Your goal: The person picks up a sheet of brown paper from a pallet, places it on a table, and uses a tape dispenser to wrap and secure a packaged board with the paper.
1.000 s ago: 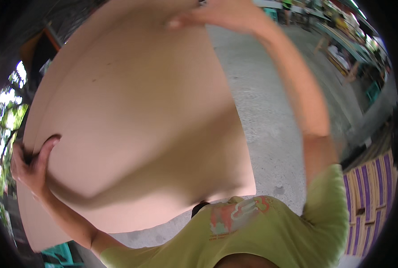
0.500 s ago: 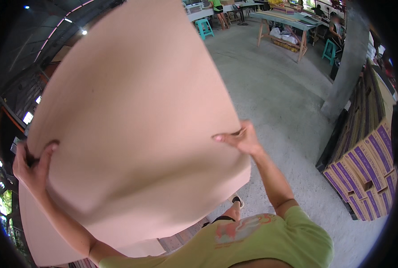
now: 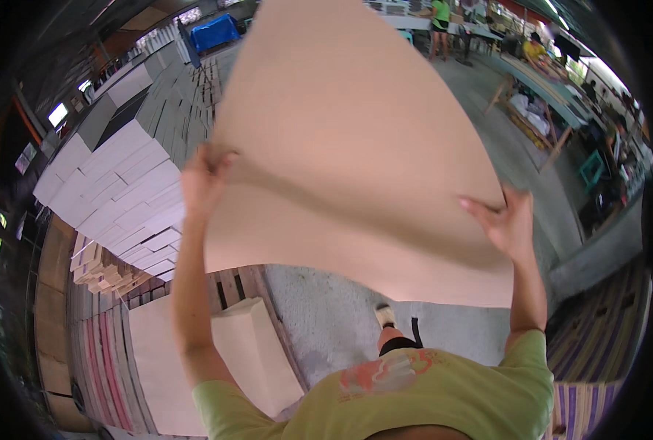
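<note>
A large tan paperboard sheet (image 3: 356, 147) hangs in the air before me, its surface bowed by a soft fold running across the lower half. My left hand (image 3: 205, 180) pinches its left edge, thumb on the face turned toward me and fingers behind. At the opposite edge my right hand (image 3: 508, 220) has the same grip, with the thumb laid flat on the board. Below, near my left forearm, similar tan sheets (image 3: 257, 356) lie in a low stack.
Tall stacks of white blocks or boards (image 3: 132, 202) stand at the left. Purple-and-tan cartons (image 3: 587, 407) are at the lower right, by a grey pillar (image 3: 598, 253). Far right, people work around a pale blue-green table (image 3: 550, 84). Grey concrete floor (image 3: 319, 308) lies below the sheet.
My view has swung left, bringing the white stacks into sight. The sheet has come away from the tan stack at lower left, with both hands still holding its edges.
</note>
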The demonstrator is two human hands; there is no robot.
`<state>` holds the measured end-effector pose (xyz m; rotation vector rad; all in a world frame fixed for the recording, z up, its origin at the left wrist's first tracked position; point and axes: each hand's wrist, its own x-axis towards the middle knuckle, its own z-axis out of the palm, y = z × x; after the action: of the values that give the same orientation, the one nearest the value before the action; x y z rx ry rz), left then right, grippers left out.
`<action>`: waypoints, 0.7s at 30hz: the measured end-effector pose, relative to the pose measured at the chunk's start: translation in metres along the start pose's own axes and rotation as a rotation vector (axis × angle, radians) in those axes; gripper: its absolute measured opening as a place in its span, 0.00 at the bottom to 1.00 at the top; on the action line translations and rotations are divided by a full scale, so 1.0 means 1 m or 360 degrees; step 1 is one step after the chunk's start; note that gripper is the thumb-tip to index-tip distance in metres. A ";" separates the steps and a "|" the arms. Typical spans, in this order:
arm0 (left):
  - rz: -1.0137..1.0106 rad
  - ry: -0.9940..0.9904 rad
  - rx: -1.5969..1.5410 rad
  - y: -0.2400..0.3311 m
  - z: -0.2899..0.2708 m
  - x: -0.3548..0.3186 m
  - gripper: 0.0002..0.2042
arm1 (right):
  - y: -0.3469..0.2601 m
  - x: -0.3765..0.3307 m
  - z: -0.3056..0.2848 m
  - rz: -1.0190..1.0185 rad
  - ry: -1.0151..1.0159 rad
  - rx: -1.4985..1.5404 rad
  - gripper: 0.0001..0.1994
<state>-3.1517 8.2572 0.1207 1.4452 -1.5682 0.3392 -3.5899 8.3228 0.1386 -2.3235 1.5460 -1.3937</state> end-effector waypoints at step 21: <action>-0.2266 -0.2669 0.0600 -0.380 0.367 -0.282 0.32 | 0.298 0.439 0.371 0.0457 0.0049 -0.1138 0.06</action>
<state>-3.0168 8.0634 -0.4293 2.9441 -0.8944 -1.9004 -3.5083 7.6845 0.0662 -2.2249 2.5908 -0.9030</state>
